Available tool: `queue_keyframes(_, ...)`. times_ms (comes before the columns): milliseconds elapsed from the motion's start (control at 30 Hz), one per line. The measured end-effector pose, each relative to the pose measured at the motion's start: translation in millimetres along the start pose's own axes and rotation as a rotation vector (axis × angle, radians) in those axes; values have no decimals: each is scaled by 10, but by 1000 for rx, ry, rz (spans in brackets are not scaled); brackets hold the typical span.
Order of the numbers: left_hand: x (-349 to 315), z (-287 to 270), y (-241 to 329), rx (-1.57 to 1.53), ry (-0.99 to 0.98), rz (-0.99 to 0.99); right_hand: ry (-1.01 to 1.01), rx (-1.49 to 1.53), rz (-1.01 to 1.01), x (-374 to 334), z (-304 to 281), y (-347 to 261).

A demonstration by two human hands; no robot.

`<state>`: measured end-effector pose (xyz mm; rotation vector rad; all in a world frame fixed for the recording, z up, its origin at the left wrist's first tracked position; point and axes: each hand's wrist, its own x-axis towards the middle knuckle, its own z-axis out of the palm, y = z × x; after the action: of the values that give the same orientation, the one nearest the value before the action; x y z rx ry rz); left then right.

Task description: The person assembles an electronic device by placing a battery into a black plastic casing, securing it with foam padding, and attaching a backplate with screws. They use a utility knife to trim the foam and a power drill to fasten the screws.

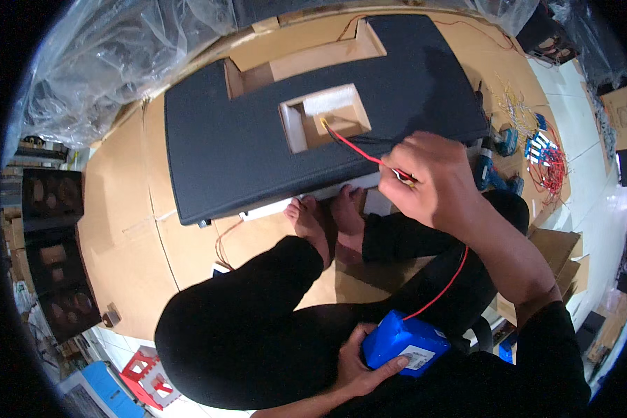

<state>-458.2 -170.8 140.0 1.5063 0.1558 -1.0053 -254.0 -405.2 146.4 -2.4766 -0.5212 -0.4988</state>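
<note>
Head view: left hand (362,373), bottom centre of frame, wrapped round blue pack (381,341) with white label (418,357); red wire (453,275) rising from pack toward right hand (428,181), right of centre, closed on red and black leads (355,147); leads run to yellow connector (323,122) at square opening (334,104) in black box (223,150), upper centre; tan cardboard (118,191) around box; power tool (484,167) and tangle of red wires (553,175), upper right

Red wire (356,148) partly hidden by right-hand fingers (396,189)
</note>
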Motion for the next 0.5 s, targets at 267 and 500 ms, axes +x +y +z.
queue_keyframes(267,11,-73,82,42,-62,59,-107,-217,-258,234,107,-118)
queue_keyframes(500,31,-87,22,36,-83,178,-128,-353,-349,326,253,-126)
